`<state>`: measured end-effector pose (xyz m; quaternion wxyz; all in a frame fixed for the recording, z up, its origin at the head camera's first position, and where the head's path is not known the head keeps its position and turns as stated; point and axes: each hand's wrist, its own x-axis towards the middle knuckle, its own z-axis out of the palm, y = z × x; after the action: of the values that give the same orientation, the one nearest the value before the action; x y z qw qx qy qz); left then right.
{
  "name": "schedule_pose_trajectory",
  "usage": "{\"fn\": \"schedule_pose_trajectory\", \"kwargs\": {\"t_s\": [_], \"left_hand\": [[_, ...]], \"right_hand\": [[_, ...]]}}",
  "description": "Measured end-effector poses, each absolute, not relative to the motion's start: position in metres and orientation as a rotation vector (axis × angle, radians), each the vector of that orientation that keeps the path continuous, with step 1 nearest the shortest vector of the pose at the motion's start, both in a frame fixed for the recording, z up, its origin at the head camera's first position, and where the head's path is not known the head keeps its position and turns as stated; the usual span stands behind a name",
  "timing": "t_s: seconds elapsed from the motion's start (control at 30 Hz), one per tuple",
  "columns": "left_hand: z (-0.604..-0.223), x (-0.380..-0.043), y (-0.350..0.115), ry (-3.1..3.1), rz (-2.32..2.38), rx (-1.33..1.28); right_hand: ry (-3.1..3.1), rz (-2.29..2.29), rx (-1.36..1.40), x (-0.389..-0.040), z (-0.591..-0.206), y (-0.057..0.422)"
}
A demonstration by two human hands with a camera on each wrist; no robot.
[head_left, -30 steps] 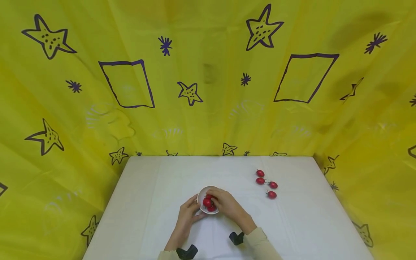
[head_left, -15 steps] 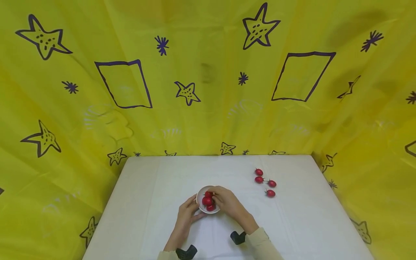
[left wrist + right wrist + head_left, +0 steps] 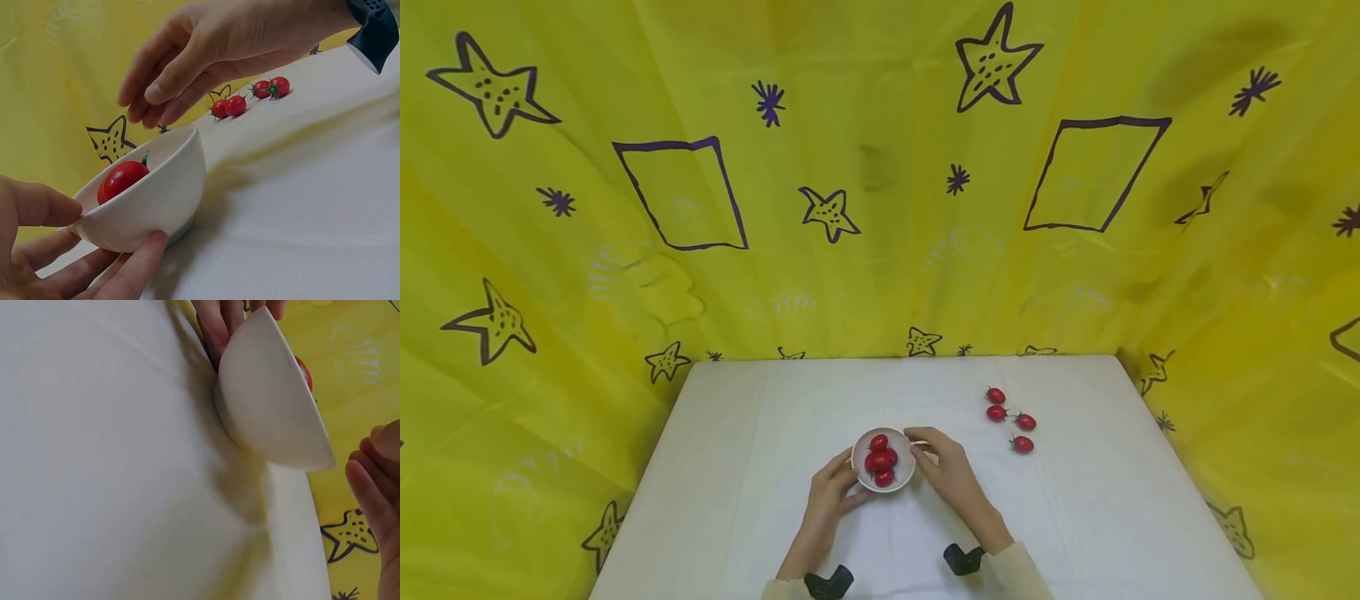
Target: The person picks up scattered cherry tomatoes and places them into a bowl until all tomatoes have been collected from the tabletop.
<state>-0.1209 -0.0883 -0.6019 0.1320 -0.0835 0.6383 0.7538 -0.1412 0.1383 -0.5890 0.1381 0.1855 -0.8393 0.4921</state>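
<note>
A small white bowl (image 3: 906, 468) holding several cherry tomatoes (image 3: 880, 461) sits near the front middle of the table. My left hand (image 3: 830, 493) grips it from the left, with one digit at the rim and other fingers under its side in the left wrist view. My right hand (image 3: 951, 469) hovers by the bowl's right rim, fingers loosely bent and holding nothing. In the left wrist view the right hand (image 3: 206, 56) hangs above the far rim. The right wrist view shows the outer wall of the bowl (image 3: 269, 400) and a bit of one tomato (image 3: 304, 373) behind its rim.
Several more cherry tomatoes (image 3: 996, 413) lie loose on the white tablecloth (image 3: 760, 450), to the right of the bowl and farther back. A yellow curtain (image 3: 880, 275) with drawn stars encloses the table's back and sides. Dark straps with mounts (image 3: 962, 559) sit on both wrists.
My right hand has let go of a cherry tomato in the bowl and drawn back to the right, outside the rim. My left hand keeps its hold on the bowl.
</note>
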Motion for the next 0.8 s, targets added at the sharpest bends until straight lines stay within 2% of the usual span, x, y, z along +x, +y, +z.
{"fn": "schedule_pose_trajectory", "kwargs": {"t_s": [0.47,0.8], "left_hand": [[-0.601,-0.120,-0.089,1.854,2.182,-0.263],[-0.601,-0.120,-0.089,1.853,2.174,-0.251]], "right_hand": [[-2.201,1.415,0.203,-0.133,-0.605,0.175],[-2.214,1.362,0.078,-0.128,-0.608,0.200]]}}
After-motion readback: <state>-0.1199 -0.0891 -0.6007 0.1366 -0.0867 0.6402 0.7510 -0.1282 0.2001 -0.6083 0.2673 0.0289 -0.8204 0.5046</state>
